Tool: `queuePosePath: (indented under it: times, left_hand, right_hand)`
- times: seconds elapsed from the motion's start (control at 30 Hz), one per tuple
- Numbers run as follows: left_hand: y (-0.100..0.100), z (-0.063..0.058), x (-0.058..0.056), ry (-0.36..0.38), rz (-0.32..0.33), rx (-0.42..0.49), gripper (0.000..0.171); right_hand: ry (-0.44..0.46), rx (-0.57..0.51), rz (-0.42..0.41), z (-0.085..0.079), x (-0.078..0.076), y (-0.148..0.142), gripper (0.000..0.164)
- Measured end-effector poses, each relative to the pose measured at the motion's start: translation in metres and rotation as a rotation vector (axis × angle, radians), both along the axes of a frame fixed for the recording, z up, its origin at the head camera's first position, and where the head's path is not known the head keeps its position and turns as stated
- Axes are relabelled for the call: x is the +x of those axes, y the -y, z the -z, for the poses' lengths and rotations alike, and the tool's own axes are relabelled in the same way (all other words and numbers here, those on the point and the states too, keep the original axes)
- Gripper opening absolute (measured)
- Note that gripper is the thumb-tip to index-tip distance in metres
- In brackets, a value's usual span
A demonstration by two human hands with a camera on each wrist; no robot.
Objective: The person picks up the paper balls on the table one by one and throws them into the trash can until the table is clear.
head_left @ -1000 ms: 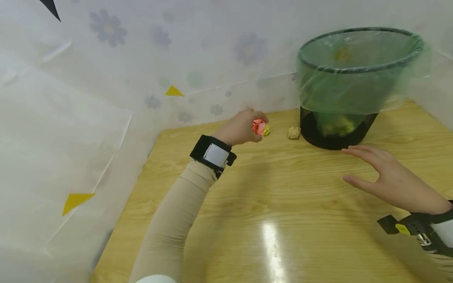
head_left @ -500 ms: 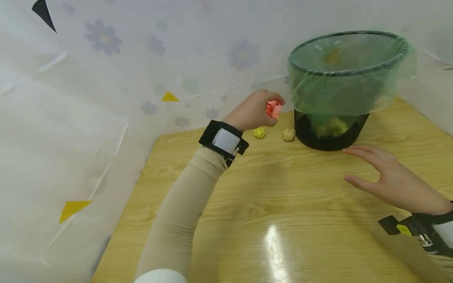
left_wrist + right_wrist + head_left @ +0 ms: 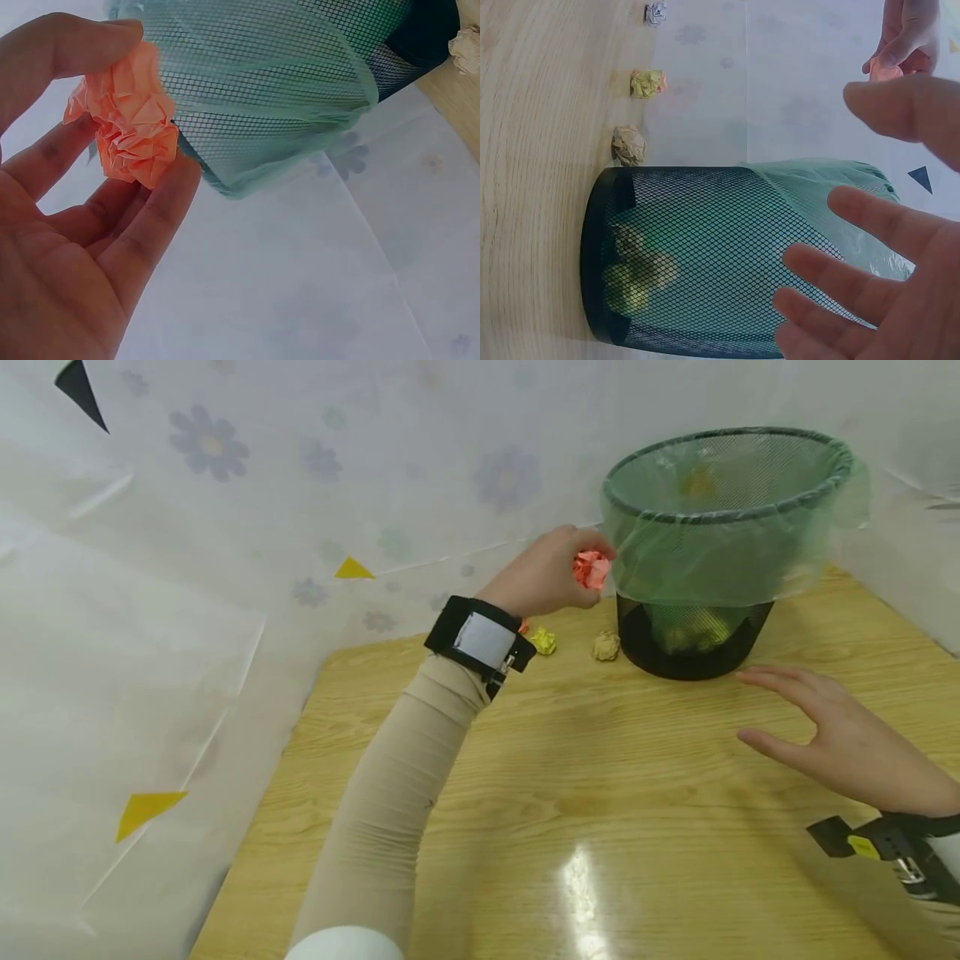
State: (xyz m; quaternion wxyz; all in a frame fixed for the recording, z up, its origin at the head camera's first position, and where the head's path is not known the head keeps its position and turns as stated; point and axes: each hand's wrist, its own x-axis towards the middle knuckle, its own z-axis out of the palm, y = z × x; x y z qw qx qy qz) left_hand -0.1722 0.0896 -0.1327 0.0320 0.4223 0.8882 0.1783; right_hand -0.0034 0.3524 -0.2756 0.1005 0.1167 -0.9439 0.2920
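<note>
My left hand pinches a crumpled coral-pink paper ball between thumb and fingers, raised above the table beside the bin's left side. In the left wrist view the same paper ball sits between thumb and fingertips, close to the green liner. The black mesh waste bin stands upright, its green bag folded over the rim. My right hand hovers over the table in front of the bin, fingers extended and holding nothing. Crumpled paper shows through the mesh near the bin's bottom.
A tan paper ball lies beside the bin's base, with a yellow one to its left. A bit of pink paper peeks from behind my left wrist. The right wrist view shows a whitish ball farther along. Patterned sheeting walls the table.
My left hand has lifted the coral-pink paper ball off the table and carried it up and right toward the bin. My right hand stays nearly still. The head view has shifted slightly.
</note>
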Motion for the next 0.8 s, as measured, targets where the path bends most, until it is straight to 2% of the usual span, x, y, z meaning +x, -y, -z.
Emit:
queuePosePath:
  times: [0.47, 0.67, 0.8]
  left_hand:
    - [-0.009, -0.012, 0.002, 0.003, 0.005, 0.049, 0.044]
    - [-0.013, -0.018, 0.001, -0.003, 0.018, 0.062, 0.043]
    - [-0.014, -0.023, 0.003, -0.007, 0.023, 0.053, 0.044]
  right_hand:
    - [0.0, -0.004, 0.027, -0.002, 0.003, -0.007, 0.066]
    - [0.011, 0.006, 0.053, -0.008, 0.005, -0.008, 0.064]
    - [-0.02, 0.006, 0.058, -0.013, 0.006, -0.009, 0.062]
